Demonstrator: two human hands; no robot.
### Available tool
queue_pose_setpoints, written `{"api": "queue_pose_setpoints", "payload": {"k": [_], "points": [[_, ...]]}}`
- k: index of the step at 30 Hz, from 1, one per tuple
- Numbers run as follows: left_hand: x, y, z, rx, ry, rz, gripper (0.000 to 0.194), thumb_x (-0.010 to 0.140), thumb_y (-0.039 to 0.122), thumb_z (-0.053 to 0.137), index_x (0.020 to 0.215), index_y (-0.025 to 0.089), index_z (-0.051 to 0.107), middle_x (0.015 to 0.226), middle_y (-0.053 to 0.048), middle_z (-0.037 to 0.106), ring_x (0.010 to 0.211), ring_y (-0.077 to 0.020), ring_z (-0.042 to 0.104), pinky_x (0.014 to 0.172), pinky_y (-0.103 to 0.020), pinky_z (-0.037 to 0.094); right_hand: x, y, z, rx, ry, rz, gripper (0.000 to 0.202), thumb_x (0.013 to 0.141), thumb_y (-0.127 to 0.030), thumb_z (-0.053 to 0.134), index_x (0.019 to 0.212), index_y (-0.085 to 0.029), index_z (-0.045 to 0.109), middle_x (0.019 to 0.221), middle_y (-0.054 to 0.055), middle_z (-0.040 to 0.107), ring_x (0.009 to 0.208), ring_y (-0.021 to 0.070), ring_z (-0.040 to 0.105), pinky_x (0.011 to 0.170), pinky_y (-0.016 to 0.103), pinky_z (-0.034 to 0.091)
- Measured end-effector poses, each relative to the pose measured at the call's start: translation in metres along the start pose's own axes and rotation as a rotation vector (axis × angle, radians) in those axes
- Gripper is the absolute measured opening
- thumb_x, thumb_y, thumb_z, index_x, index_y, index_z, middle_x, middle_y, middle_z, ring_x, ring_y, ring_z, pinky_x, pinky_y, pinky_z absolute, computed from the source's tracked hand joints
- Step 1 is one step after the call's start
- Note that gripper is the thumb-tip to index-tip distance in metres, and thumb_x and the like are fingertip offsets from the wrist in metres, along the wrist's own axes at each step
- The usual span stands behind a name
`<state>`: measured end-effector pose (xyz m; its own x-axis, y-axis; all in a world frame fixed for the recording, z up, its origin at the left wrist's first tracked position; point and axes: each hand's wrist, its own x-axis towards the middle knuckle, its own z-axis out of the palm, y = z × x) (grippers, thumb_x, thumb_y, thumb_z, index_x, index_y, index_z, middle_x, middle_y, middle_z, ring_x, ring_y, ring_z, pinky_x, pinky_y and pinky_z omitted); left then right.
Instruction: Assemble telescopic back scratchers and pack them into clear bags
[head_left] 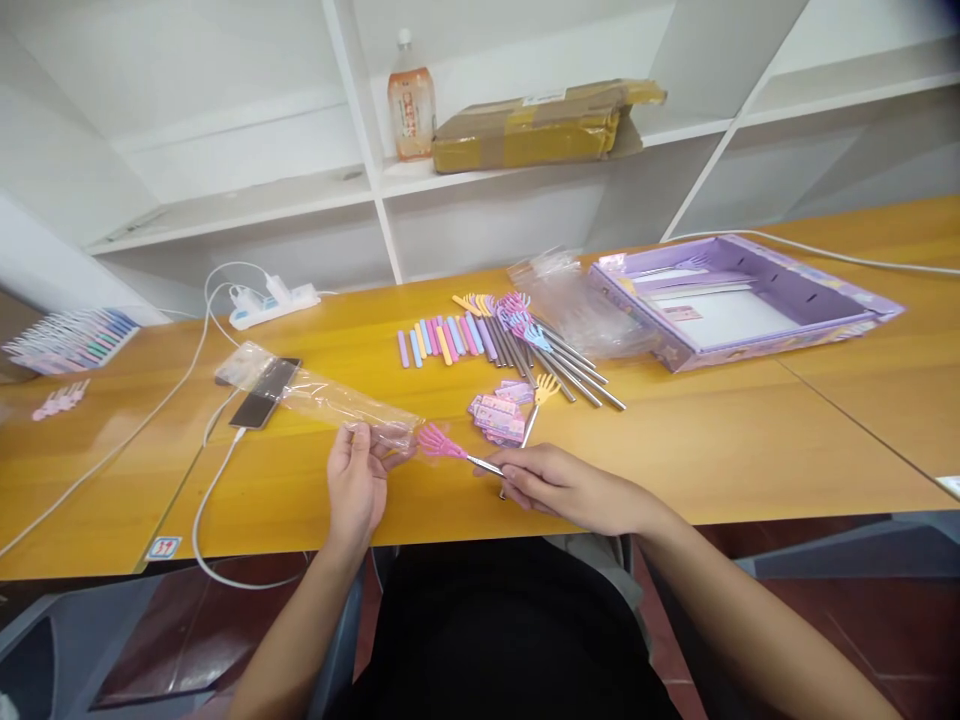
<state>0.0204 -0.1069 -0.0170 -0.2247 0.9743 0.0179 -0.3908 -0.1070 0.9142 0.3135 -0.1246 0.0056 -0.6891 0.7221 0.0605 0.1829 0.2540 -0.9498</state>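
Note:
My left hand [360,485] is closed on the near end of a long clear plastic bag [337,402], which stretches up and left over a phone. In my right hand [559,485] is a back scratcher [442,443] with a pink hand-shaped head and a metal rod. Its pink head is right by the bag's end; I cannot tell whether it is inside. Just beyond my right hand lie a yellow-headed back scratcher [546,388] and a pile of small printed cards [499,412]. Farther back are several more back scratchers [574,365] and a row of coloured tubes [442,340].
A purple box tray [795,345] stands at the back right beside loose clear bags [592,310]. A phone [264,398] with a white cable and a power strip [274,305] are on the left. A bottle [411,105] and a taped carton [532,130] occupy the shelf.

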Motion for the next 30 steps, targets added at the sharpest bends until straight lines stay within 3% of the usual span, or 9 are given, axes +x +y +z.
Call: {"api": "queue_pose_setpoints", "payload": {"k": [6, 11, 16, 20, 23, 27, 30], "points": [[-0.005, 0.001, 0.001, 0.032, -0.192, -0.147, 0.048, 0.086, 0.054, 0.095, 0.107, 0.02, 0.068, 0.086, 0.0, 0.078, 0.075, -0.0177, 0.081, 0.071, -0.032, 0.071, 0.008, 0.008, 0.009, 0.073, -0.016, -0.002, 0.047, 0.121, -0.054, 0.04, 0.099, -0.018, 0.062, 0.081, 0.0, 0.062, 0.075, 0.0134, 0.056, 0.075, 0.026, 0.046], [-0.009, -0.005, -0.001, 0.129, -0.34, -0.214, 0.052, 0.083, 0.048, 0.099, 0.118, 0.017, 0.075, 0.098, -0.009, 0.085, 0.086, -0.0226, 0.084, 0.082, -0.034, 0.071, 0.012, 0.009, 0.02, 0.11, -0.009, 0.04, 0.048, 0.12, -0.054, 0.043, 0.14, -0.016, 0.062, 0.087, 0.0, 0.062, 0.08, 0.0141, 0.058, 0.079, 0.027, 0.048], [-0.005, 0.0, 0.002, 0.047, -0.196, -0.118, 0.047, 0.083, 0.048, 0.098, 0.111, 0.017, 0.076, 0.101, -0.009, 0.085, 0.089, -0.0225, 0.084, 0.082, -0.033, 0.07, 0.011, 0.008, 0.022, 0.211, -0.021, 0.103, 0.051, 0.116, -0.054, 0.054, 0.149, -0.016, 0.06, 0.098, 0.002, 0.062, 0.08, 0.0126, 0.059, 0.074, 0.026, 0.05], [0.002, 0.005, 0.001, -0.075, 0.013, 0.012, 0.041, 0.082, 0.045, 0.1, 0.1, 0.016, 0.077, 0.103, -0.007, 0.084, 0.091, -0.0182, 0.083, 0.082, -0.028, 0.069, 0.007, 0.006, 0.015, 0.229, -0.055, 0.078, 0.046, 0.118, -0.048, 0.052, 0.152, -0.018, 0.06, 0.104, 0.003, 0.066, 0.079, 0.0116, 0.06, 0.075, 0.025, 0.05], [0.006, 0.004, -0.002, -0.139, 0.103, 0.057, 0.04, 0.079, 0.043, 0.102, 0.097, 0.016, 0.078, 0.098, -0.004, 0.083, 0.089, -0.0146, 0.081, 0.083, -0.024, 0.068, 0.003, 0.004, 0.009, 0.225, -0.133, 0.018, 0.045, 0.119, -0.044, 0.048, 0.156, -0.021, 0.058, 0.112, 0.005, 0.065, 0.085, 0.0122, 0.06, 0.08, 0.026, 0.052], [0.007, 0.005, -0.005, -0.166, 0.09, 0.03, 0.039, 0.081, 0.041, 0.101, 0.102, 0.016, 0.08, 0.106, -0.006, 0.084, 0.087, -0.013, 0.08, 0.083, -0.023, 0.067, -0.001, 0.0, 0.002, 0.245, -0.26, 0.018, 0.042, 0.119, -0.043, 0.048, 0.149, -0.02, 0.064, 0.117, 0.007, 0.065, 0.083, 0.0112, 0.059, 0.078, 0.025, 0.052], [0.006, 0.007, -0.003, -0.157, 0.02, -0.01, 0.039, 0.083, 0.041, 0.1, 0.105, 0.016, 0.079, 0.106, -0.007, 0.084, 0.09, -0.0155, 0.082, 0.085, -0.026, 0.068, 0.0, 0.002, 0.002, 0.271, -0.243, 0.02, 0.044, 0.117, -0.045, 0.053, 0.151, -0.019, 0.065, 0.114, 0.007, 0.069, 0.077, 0.0099, 0.059, 0.074, 0.025, 0.052]]}}
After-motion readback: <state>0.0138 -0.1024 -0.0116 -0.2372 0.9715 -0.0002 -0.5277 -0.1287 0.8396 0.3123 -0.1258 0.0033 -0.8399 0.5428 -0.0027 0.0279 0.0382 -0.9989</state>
